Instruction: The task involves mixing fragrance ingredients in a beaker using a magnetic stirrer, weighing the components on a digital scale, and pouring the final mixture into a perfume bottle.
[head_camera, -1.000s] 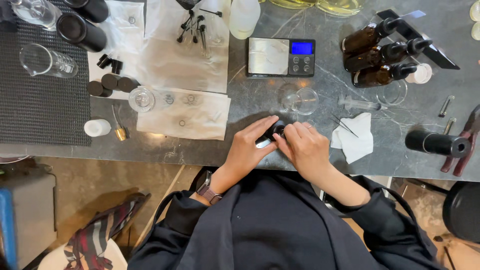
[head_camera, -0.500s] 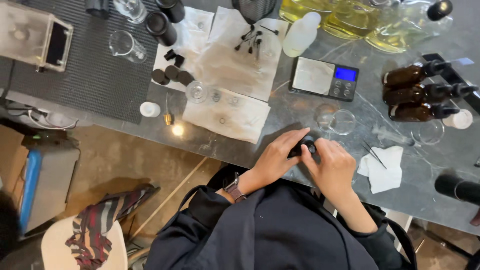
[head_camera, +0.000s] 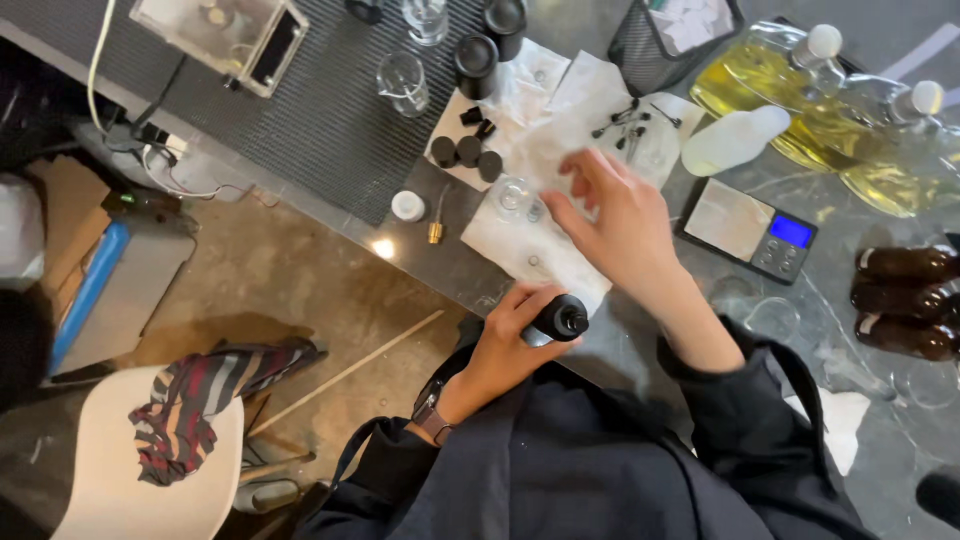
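A: Where does the small black bottle (head_camera: 556, 320) sit?

B: At the near edge of the surface (head_camera: 420, 245), left hand (head_camera: 510, 345) wrapped round it, fingers clenched on its body, open neck up.

A: And the right hand (head_camera: 620, 225)?

B: Fingers spread and released, holding nothing, hovering over the white paper sheet (head_camera: 530, 235) beside a small clear glass (head_camera: 512, 195).

A: Advice?

B: I'd keep the bottle upright and steady, and pick with fingertips only, so the glass isn't knocked.

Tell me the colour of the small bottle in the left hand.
Black; the bottle in the left hand shows best in the head view.
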